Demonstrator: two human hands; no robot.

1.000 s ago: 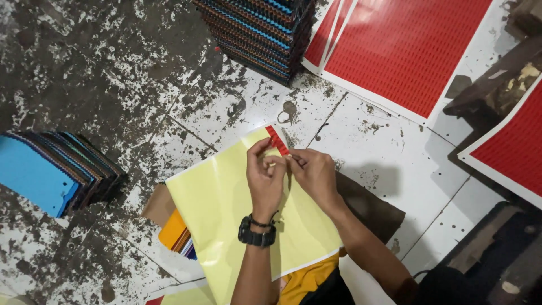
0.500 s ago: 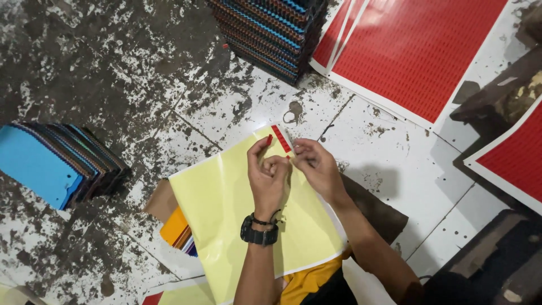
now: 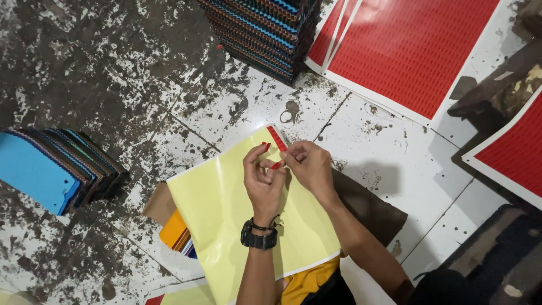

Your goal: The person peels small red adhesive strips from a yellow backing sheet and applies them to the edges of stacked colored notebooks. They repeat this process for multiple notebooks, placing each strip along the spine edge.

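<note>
Since the earlier frame, the left hand [image 3: 263,182] has been curled further inward, and a bit more of the small red sticker strip [image 3: 276,138] has been lifted from the top corner of the pale yellow backing sheet [image 3: 226,209]. That strip is pinched at its lower end between the fingertips of the right hand [image 3: 307,166], which is closed on it, while the left hand's thumb and forefinger are closed on a tiny red piece beside it. Peeling is best done slowly and at a low angle, with the backing pressed flat, so that the thin film is not torn or curled. The backing sheet looks glossy and smooth, rectangular with a white edge, and it is laid over orange sheets [image 3: 174,230] and brown cardboard. A black wristwatch [image 3: 258,239] is worn on the left wrist. Large red sheets [image 3: 412,51] with white borders, finely patterned, are spread on the stained tile floor [image 3: 113,85], and fanned stacks of coloured sheets [image 3: 56,169] are set nearby.
</note>
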